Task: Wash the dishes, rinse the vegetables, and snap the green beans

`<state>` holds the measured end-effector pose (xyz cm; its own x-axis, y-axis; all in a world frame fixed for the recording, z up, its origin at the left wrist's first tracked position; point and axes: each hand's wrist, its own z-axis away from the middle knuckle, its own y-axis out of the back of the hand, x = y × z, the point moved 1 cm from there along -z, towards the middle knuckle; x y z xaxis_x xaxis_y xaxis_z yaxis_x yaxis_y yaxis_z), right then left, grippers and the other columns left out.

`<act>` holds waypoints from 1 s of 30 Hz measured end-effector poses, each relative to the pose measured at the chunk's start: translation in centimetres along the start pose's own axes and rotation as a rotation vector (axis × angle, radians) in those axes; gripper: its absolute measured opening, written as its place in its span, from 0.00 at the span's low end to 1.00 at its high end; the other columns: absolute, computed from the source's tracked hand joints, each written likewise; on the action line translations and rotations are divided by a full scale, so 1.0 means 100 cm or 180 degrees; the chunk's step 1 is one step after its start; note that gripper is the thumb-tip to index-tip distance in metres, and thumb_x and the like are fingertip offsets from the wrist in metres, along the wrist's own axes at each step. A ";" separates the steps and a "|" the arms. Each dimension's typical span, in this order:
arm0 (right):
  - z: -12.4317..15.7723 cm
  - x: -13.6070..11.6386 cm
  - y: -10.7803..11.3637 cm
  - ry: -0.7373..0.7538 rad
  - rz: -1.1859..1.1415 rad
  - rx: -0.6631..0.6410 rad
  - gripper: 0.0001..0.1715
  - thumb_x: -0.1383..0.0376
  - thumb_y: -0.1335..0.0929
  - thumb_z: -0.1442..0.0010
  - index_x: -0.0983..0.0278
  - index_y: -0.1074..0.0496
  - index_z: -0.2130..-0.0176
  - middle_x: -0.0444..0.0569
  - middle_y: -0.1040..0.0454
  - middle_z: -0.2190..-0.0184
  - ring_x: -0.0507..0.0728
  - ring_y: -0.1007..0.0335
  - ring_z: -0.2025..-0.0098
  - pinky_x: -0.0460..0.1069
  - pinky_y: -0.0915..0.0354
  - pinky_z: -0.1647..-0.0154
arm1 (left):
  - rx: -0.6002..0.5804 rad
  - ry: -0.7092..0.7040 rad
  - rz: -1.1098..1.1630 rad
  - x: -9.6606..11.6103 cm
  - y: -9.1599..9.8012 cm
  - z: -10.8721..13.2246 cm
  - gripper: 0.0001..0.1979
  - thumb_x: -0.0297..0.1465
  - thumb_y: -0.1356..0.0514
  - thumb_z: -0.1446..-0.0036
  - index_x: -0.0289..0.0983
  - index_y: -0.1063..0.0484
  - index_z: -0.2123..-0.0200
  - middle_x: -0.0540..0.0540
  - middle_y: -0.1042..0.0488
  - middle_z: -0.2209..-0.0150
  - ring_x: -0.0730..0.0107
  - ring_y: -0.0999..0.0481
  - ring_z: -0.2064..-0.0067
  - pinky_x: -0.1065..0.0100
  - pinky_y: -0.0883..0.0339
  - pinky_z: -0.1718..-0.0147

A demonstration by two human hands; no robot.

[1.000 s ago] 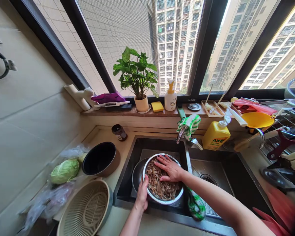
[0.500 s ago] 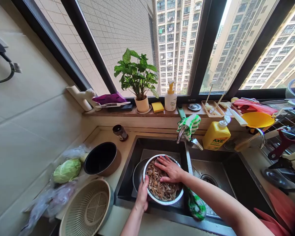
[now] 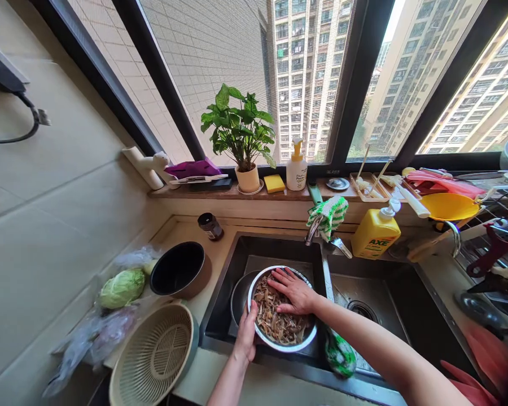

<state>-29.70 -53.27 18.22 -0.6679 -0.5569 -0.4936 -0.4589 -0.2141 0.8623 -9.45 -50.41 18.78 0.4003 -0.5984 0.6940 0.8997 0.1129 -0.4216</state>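
Note:
A round metal bowl [image 3: 284, 348] full of brown, stringy, dried-looking pieces [image 3: 275, 318] is held over the left sink basin [image 3: 220, 307]. My left hand [image 3: 247, 334] grips the bowl's left side, thumb at the rim and the other fingers mostly hidden beneath. Flat on top of the brown pieces lies my right hand [image 3: 295, 293], fingers spread and pointing to the far left. Behind the bowl, partly covered by it, another round metal vessel [image 3: 238, 299] sits in the basin. A faucet [image 3: 312, 230] draped with a green-and-white cloth [image 3: 331, 214] stands beyond the bowl.
Left of the sink are a beige colander [image 3: 152, 352], a dark pot [image 3: 180, 270], a cabbage [image 3: 122, 287] in plastic and a jar [image 3: 210, 226]. A green scrubber [image 3: 341, 355] lies on the divider. Yellow detergent bottle [image 3: 375, 234] and dish rack [image 3: 502, 225] stand right.
The camera has turned slightly, so the surroundings appear a little farther right. Both hands keep practically the same place on the bowl and its contents.

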 end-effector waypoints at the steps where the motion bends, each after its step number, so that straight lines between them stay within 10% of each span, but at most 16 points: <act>1: 0.000 0.000 0.000 0.0007 0.0007 -0.0001 0.48 0.41 0.38 0.47 0.59 0.54 0.36 0.57 0.57 0.34 0.66 0.66 0.33 0.65 0.66 0.37 | -0.0017 -0.0018 0.0019 -0.001 0.001 0.000 0.24 0.38 0.42 0.44 0.42 0.38 0.44 0.40 0.30 0.47 0.60 0.30 0.47 0.57 0.38 0.47; 8: -0.003 -0.015 0.019 0.0041 -0.0212 0.0417 0.39 0.47 0.40 0.41 0.58 0.51 0.36 0.53 0.54 0.35 0.64 0.65 0.33 0.66 0.64 0.36 | -0.0312 -0.0122 0.0388 -0.011 0.009 0.000 0.25 0.43 0.42 0.46 0.39 0.35 0.47 0.37 0.30 0.48 0.55 0.32 0.45 0.51 0.42 0.45; 16: 0.059 -0.005 0.014 -0.1811 -0.1669 0.2695 0.31 0.50 0.46 0.37 0.59 0.41 0.41 0.53 0.38 0.42 0.63 0.47 0.38 0.65 0.51 0.38 | -0.0022 -0.0078 0.0455 -0.006 0.008 0.006 0.22 0.40 0.44 0.43 0.36 0.34 0.47 0.37 0.28 0.49 0.56 0.31 0.46 0.53 0.41 0.45; 22: 0.097 -0.014 -0.038 -0.2057 -0.2888 0.1609 0.37 0.49 0.58 0.38 0.58 0.55 0.36 0.53 0.36 0.43 0.64 0.38 0.44 0.65 0.38 0.48 | 0.0031 -0.0104 0.0467 -0.011 0.009 0.012 0.26 0.41 0.44 0.43 0.37 0.38 0.44 0.38 0.27 0.51 0.59 0.29 0.48 0.55 0.39 0.45; 30: 0.106 -0.068 -0.015 -0.1948 -0.5438 0.1055 0.34 0.44 0.44 0.41 0.57 0.46 0.41 0.53 0.25 0.56 0.59 0.26 0.60 0.56 0.31 0.61 | -0.0002 0.0167 0.0294 -0.024 0.011 0.013 0.27 0.43 0.47 0.42 0.35 0.39 0.43 0.36 0.26 0.53 0.55 0.27 0.50 0.53 0.35 0.49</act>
<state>-30.67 -40.71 19.06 0.5340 0.4215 -0.7329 -0.8150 0.0258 -0.5789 -9.15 -47.85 17.40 0.4719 -0.6262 0.6207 0.8593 0.1690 -0.4828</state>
